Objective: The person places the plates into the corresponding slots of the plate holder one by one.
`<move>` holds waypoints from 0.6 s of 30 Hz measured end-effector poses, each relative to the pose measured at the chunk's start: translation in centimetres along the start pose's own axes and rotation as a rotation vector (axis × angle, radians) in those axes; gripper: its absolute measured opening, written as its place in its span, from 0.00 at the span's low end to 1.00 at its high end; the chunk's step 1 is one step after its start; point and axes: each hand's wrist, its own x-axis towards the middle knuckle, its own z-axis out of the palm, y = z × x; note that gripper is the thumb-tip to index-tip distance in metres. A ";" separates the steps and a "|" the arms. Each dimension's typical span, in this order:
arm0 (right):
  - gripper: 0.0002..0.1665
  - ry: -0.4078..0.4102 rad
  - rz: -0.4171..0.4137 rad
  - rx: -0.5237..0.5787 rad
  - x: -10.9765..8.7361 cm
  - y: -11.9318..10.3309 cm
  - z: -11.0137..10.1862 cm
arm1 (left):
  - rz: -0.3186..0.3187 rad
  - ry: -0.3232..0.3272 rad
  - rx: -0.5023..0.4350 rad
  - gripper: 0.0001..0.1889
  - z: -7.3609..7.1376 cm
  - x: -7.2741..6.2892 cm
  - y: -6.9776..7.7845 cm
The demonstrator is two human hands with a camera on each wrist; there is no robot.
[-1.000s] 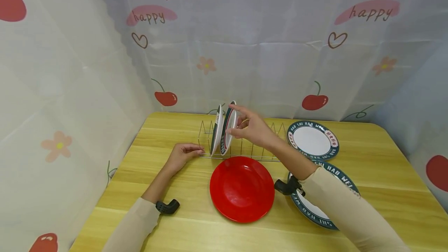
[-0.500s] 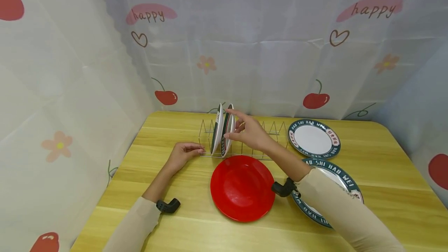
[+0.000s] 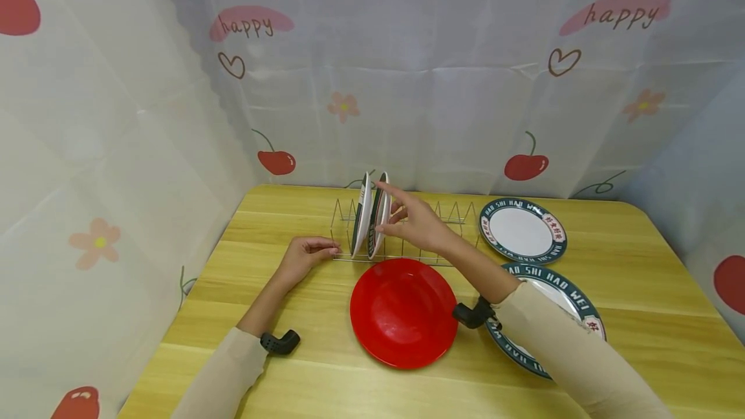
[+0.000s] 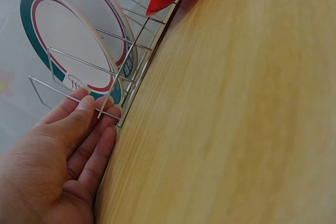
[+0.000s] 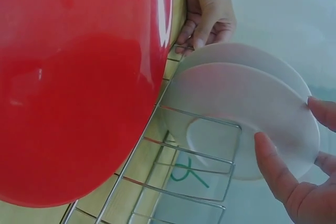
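Observation:
Two white plates with green rims stand on edge in a wire dish rack [image 3: 419, 257]. My right hand [image 3: 416, 218] holds the right-hand plate [image 3: 379, 215], index finger at its top rim and thumb against its pale underside [image 5: 236, 93]. The left-hand plate [image 3: 361, 215] leans close beside it; in the left wrist view its printed face [image 4: 68, 40] shows. My left hand [image 3: 302, 260] pinches the wire at the rack's left end, and the left wrist view shows thumb and fingers [image 4: 79, 124] around that wire.
In front of the rack a red plate [image 3: 403, 315] lies on the wooden table [image 3: 314, 380]. To the right are a smaller green-rimmed plate [image 3: 520, 228] and a larger one [image 3: 559, 290], partly under my right forearm. A printed curtain [image 3: 407, 115] hangs behind.
The right-hand plate has shifted slightly left and down in the rack, nearer the other plate, and my right hand moved with it. My left hand stays at the rack's end.

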 end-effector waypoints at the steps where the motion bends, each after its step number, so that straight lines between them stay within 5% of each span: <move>1: 0.49 -0.004 -0.003 -0.001 -0.2 0.1 -0.1 | 0.002 0.000 0.001 0.10 0.0 0.0 0.0; 18: 0.45 0.048 -0.008 -0.088 -9.2 0.3 -4.2 | 0.004 0.004 0.028 0.09 0.1 0.0 0.0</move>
